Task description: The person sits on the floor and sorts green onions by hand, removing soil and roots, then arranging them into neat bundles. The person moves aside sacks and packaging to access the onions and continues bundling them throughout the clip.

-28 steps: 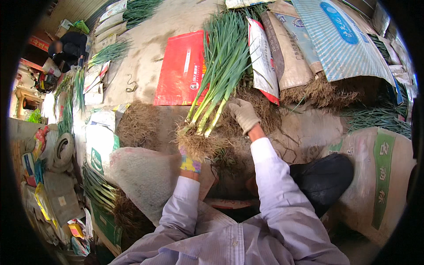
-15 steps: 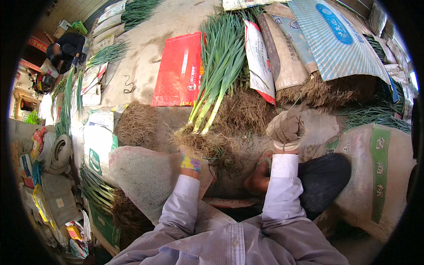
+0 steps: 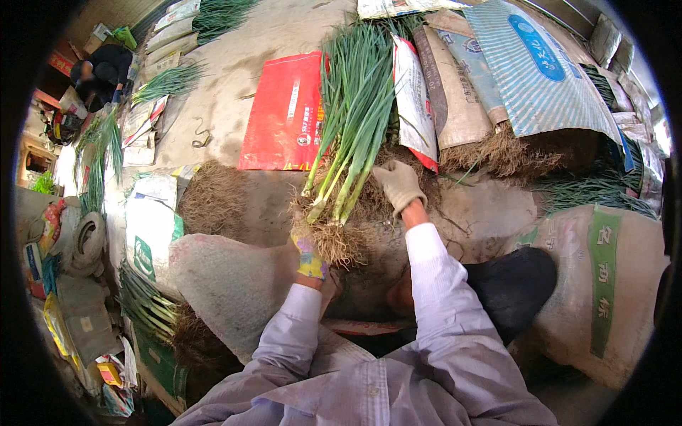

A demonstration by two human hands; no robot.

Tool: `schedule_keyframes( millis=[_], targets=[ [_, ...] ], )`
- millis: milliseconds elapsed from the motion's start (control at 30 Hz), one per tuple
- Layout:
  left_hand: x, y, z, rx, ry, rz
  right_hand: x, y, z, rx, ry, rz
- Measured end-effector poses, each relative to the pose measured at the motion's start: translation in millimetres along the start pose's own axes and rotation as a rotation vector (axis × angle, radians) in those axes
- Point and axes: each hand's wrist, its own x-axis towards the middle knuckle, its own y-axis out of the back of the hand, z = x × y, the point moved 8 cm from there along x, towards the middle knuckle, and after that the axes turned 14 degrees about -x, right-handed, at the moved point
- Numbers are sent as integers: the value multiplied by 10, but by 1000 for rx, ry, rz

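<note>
A few green onions (image 3: 349, 186), with pale stalks and tangled brown roots, lie in front of me with their long green leaves pointing away. My left hand (image 3: 304, 238), in a glove with a yellow flowered cuff, is at their root end and grips them low down; the roots partly hide its fingers. Just right of the pale stalks is my right hand (image 3: 399, 186), in a beige knitted glove. Its fingers are curled closed, and what they hold, if anything, is hidden. More onion roots (image 3: 376, 167) spread behind the stalks.
A red sack (image 3: 280, 113) lies left of the leaves, a white-and-red sack (image 3: 415, 99) right of them. Farther right, a blue-striped sack (image 3: 533, 71) covers rooted bundles. A beige sack (image 3: 554, 277) stands by my right knee. Another person (image 3: 103, 71) crouches at far left.
My right hand has swung from the right, up and leftward to the stalks, its fingers now curled. The onions' roots have come slightly nearer to me and right, beside my left hand.
</note>
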Motion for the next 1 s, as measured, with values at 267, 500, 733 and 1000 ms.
schedule_keyframes(
  millis=[267, 500, 733, 1000],
  targets=[
    [-72, -169, 100, 55, -226, -68, 379, -81, -359, -289, -136, -27],
    [-122, -178, 126, 159, -238, -50, 382, 24, -384, -291, -137, 51],
    [-28, 91, -108, -9, -125, 208, -209, -47, -318, 718, 99, 174],
    [158, 193, 50, -69, -359, 93, -1482, -146, -542, 456, 250, 97]
  ],
)
